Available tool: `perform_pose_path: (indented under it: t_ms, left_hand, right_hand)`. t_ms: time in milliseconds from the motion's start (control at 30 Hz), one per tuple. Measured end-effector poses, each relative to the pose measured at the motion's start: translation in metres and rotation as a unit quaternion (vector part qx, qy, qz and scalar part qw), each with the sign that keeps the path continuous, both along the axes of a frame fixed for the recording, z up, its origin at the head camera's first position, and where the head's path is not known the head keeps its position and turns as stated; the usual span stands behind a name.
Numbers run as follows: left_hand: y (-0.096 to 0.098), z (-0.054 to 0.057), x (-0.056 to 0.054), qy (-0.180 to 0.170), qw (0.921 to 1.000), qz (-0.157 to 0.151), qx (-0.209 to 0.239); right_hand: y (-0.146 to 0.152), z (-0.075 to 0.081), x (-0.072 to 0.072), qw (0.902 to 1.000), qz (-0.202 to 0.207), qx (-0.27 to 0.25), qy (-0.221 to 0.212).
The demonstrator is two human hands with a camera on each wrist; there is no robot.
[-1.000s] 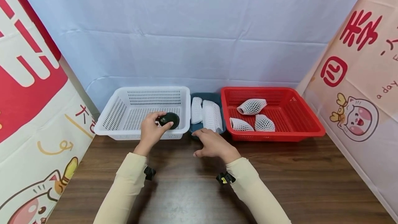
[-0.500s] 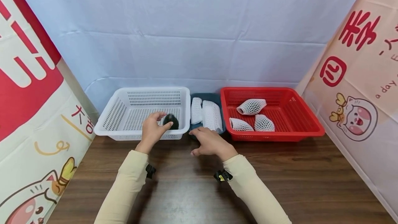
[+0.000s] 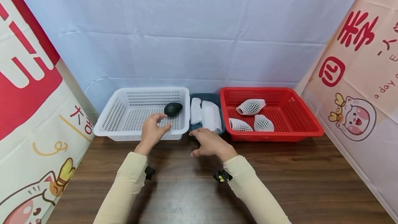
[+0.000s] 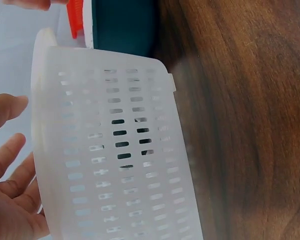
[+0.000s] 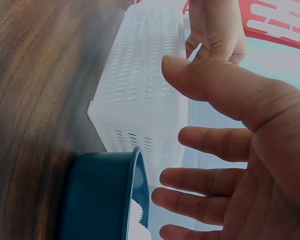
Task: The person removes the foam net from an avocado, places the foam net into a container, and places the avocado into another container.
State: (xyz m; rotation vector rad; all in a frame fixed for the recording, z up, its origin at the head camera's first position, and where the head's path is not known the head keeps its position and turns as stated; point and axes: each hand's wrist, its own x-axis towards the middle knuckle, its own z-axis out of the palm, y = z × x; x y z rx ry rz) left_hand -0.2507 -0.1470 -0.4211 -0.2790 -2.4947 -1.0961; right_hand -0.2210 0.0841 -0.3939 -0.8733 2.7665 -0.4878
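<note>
A dark green avocado (image 3: 173, 109) lies in the right part of the white basket (image 3: 141, 135). Just in front of it, over the basket's front rim, hovers my left hand (image 3: 152, 129), thumb and fingers apart and holding nothing. Through the basket's slots the left wrist view shows something dark. My right hand (image 3: 211, 142) is held at the near edge of the blue container (image 3: 206, 96), fingers spread and nothing between them. Inside that container lie white foam net sleeves (image 3: 212, 116).
To the right stands a red basket (image 3: 275, 134) with white foam nets (image 3: 252, 106) in it; whether they hold anything is hard to tell. All three containers stand side by side on a brown wooden table (image 3: 186, 189), with a pale cloth (image 3: 186, 37) behind.
My left hand has let go of the avocado, which now rests farther back in the white basket. The hand itself has hardly moved. My right hand has shifted slightly left.
</note>
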Motion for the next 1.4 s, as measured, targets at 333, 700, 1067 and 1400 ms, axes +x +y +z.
perform_pose_path:
  t_ms: [333, 700, 1067, 1400]
  left_hand:
    - [0.0, 0.0, 0.009, 0.002, 0.9983, -0.025, -0.053]
    - [0.025, 0.006, 0.027, 0.023, 0.9857, -0.077, -0.148]
    - [0.044, 0.005, 0.032, 0.045, 0.9748, -0.079, -0.204]
    - [0.063, 0.012, 0.033, 0.037, 0.9693, -0.101, -0.221]
  right_hand:
    - [0.002, 0.004, 0.001, 1.0, 0.005, -0.003, -0.005]
    - [0.025, 0.013, 0.002, 0.9998, -0.02, 0.001, 0.002]
    - [0.041, 0.023, 0.004, 0.9991, -0.034, 0.008, 0.023]
    - [0.065, 0.029, -0.003, 0.998, -0.054, -0.01, 0.03]
